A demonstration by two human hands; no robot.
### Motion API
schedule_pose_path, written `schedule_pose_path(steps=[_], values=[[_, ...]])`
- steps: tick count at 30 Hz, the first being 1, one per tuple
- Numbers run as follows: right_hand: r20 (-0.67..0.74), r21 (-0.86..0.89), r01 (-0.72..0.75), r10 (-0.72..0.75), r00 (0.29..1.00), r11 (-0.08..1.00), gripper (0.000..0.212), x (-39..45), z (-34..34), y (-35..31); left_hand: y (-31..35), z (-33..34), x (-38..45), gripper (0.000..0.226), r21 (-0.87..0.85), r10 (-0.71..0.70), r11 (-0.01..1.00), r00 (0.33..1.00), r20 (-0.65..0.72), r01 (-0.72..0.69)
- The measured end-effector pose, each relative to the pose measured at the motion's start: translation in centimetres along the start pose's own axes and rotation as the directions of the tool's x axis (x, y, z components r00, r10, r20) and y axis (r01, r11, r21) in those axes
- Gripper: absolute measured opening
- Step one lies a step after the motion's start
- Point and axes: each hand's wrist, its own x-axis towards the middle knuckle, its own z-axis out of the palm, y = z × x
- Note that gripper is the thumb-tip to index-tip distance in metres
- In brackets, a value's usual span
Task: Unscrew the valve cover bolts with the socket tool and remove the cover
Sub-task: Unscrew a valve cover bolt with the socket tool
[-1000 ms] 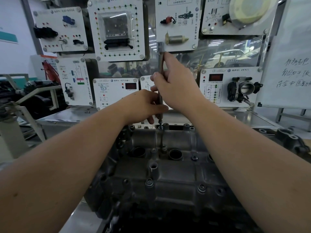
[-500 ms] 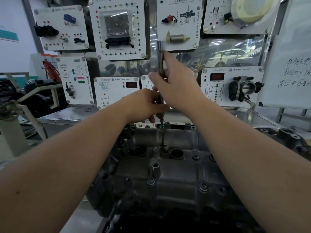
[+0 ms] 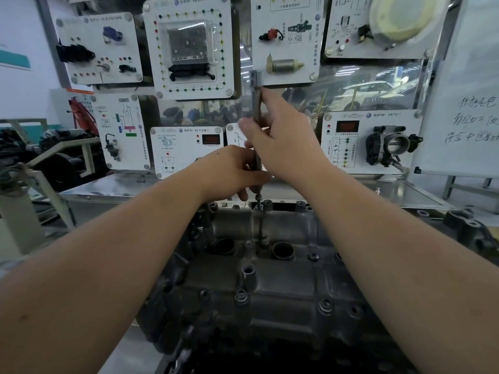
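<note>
We pinch the slim steel socket tool [image 3: 256, 125] with both our left hand [image 3: 232, 171] and right hand [image 3: 283, 141], on a far bolt [image 3: 258, 205] of the grey cast-metal valve cover [image 3: 270, 279], whose near bolts [image 3: 241, 296] remain seated.

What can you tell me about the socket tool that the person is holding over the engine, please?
The socket tool is a long, slim rod of dull grey metal with a wider square-looking head at its top. It stands almost upright, its lower tip on a bolt at the far edge of the valve cover. The right hand pinches its upper shaft; the left hand grips it lower down.
</note>
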Motion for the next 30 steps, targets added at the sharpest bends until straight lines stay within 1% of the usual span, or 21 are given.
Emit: schedule_pose_path(steps=[2,3,5,8,9,12,15,18,22,24,27,30], values=[[-0.039,-0.037,0.018,-0.019,0.999,0.999,0.021,-0.01,0.01,-0.03,-0.05,-0.01,0.06,0.022,0.01,0.0,1.0,1.0,-0.005,0.0],[-0.047,-0.039,0.013,-0.015,0.999,0.999,0.017,0.09,0.0,0.02,-0.1,0.0,0.08,0.022,0.01,-0.002,1.0,1.0,-0.003,0.002],[-0.031,-0.044,-0.015,0.014,0.999,0.999,0.016,0.32,0.03,0.3,-0.1,0.14,0.14,0.024,0.002,-0.008,1.0,1.0,0.007,0.008],[-0.001,-0.017,-0.033,0.033,0.999,0.999,0.013,0.45,-0.01,0.55,-0.15,0.31,0.25,0.019,-0.063,-0.027,0.998,0.999,0.023,0.029],[0.001,0.0,-0.032,0.032,0.999,0.999,0.015,0.4,0.01,0.55,-0.19,0.28,0.26,0.018,-0.072,-0.028,0.997,0.999,0.026,0.029],[0.008,0.017,-0.046,0.046,0.999,0.999,0.034,0.22,0.19,0.52,-0.35,0.23,0.3,0.018,-0.029,-0.01,1.0,1.0,0.015,0.01],[-0.022,0.003,-0.022,0.022,1.0,1.0,0.029,0.0,0.28,0.57,-0.51,0.23,0.42,0.022,-0.015,-0.011,1.0,1.0,-0.004,0.011],[-0.062,-0.053,0.013,-0.016,0.998,0.999,0.021,0.12,0.12,0.43,-0.4,0.2,0.5,0.025,-0.008,-0.01,1.0,1.0,0.009,0.01],[0.002,-0.048,-0.041,0.042,0.999,0.998,0.018,0.37,0.05,0.32,-0.36,0.25,0.51,0.019,-0.058,-0.025,0.998,1.0,0.017,0.026],[0.0,-0.054,-0.049,0.049,0.999,0.997,0.02,0.21,0.08,0.16,-0.2,0.17,0.23,0.017,-0.068,-0.019,0.997,0.999,0.035,0.021],[0.004,-0.031,-0.044,0.045,0.999,0.999,0.031,0.02,0.03,-0.29,-0.01,0.04,-0.08,0.021,-0.019,0.0,1.0,1.0,0.023,0.0],[-0.018,-0.069,-0.004,0.003,1.0,0.998,0.026,-0.23,-0.05,-0.25,-0.21,0.05,0.07,0.024,-0.014,0.001,1.0,1.0,0.009,0.0]])
